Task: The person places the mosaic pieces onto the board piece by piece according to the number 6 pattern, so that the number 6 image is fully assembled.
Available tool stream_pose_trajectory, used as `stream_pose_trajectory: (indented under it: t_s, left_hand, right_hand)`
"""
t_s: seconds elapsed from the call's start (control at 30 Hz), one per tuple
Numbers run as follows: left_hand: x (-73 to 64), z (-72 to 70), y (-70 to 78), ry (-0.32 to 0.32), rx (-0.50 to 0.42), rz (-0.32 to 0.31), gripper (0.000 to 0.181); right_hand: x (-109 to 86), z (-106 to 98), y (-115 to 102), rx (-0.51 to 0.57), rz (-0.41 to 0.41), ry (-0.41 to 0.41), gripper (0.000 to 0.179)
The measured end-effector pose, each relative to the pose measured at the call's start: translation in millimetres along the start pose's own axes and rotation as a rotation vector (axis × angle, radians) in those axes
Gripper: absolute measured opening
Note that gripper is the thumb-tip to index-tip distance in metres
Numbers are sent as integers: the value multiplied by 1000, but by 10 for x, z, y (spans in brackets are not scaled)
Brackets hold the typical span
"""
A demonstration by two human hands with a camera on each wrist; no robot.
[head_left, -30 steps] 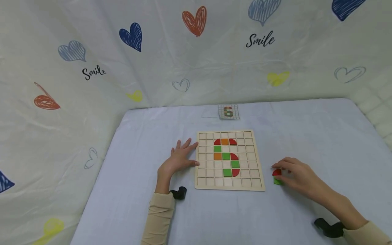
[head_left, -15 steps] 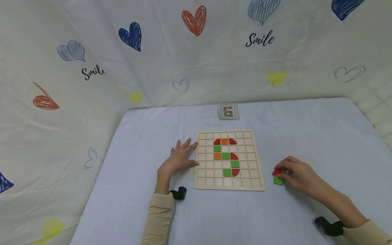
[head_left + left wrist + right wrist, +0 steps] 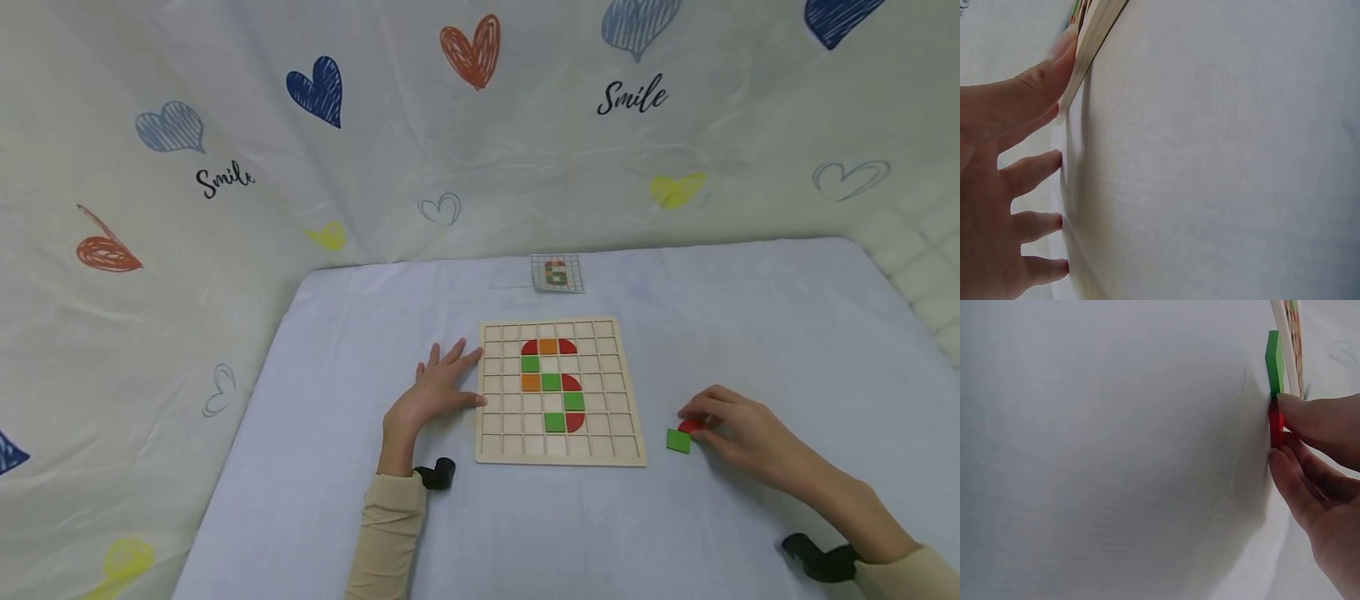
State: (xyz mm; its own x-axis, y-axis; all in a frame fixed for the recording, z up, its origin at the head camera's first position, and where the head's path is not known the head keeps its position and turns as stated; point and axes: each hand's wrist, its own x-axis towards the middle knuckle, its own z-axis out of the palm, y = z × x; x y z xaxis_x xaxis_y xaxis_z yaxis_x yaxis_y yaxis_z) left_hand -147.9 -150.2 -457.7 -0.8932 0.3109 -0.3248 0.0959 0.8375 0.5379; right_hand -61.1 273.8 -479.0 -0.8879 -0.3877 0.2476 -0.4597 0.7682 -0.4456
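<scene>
A wooden grid board (image 3: pixel 611 433) lies mid-table, with red quarter-round, orange square and green square tiles set in some of its cells. My left hand (image 3: pixel 435 392) has its fingers spread, thumb and index fingertip at the board's left edge; in the left wrist view the thumb (image 3: pixel 1054 69) touches that edge. Right of the board, my right hand (image 3: pixel 738 429) pinches a red tile (image 3: pixel 1276 425) between thumb and fingers, low at the tabletop. Beside the red tile lies a green square tile (image 3: pixel 678 441), close against it in the right wrist view. Fingers partly hide the red tile.
A small printed card (image 3: pixel 557 273) with a coloured grid pattern lies at the table's back edge, behind the board. The white cloth-covered table (image 3: pixel 315 367) meets a hanging backdrop (image 3: pixel 525 150) with hearts. Black wrist-worn devices sit at both wrists.
My right hand has shifted the red tile slightly rightward, off the green square tile, which now shows fully. My left hand keeps its place at the board.
</scene>
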Motion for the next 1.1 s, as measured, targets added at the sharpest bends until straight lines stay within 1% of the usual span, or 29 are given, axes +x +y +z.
stream_pose_trajectory:
  t_s: [0.1,0.2,0.37,0.43,0.53,0.63,0.73,0.83,0.93,1.1]
  left_hand:
    - [-13,-10,-3,0,-7,2,84]
    - [-7,-4,-11,-2,-11,5,84]
    - [-1,8,-18,-9,-5,1,84]
    - [-4,7,-16,-9,-6,1,84]
    - [-12,0,-4,-1,-11,6,84]
    - [-11,-4,-1,3,-8,6,84]
    - [-5,-3,-4,3,-5,5,84]
    - [-11,-7,-2,0,-7,3,84]
    - [-22,-17,7,-3,-10,1,84]
    - [-11,-12,2,-4,-7,5,83]
  right_hand:
    - [-1,-4,5,-6,0,-4,37]
    - [-1,-6,-5,-20,20,-15,36]
    - [2,-15,-21,3,107,-82,33]
    - [5,-16,-23,12,125,-90,34]
    - [9,-11,-14,10,82,-46,38]
    - [10,5,-8,12,1,43,40]
    - [26,21,-9,22,-71,124,37]
    - [59,23,-33,31,-106,172,35]
    - [102,18,-65,47,-124,186,34]
    - [179,8,-130,59,-134,171,37]
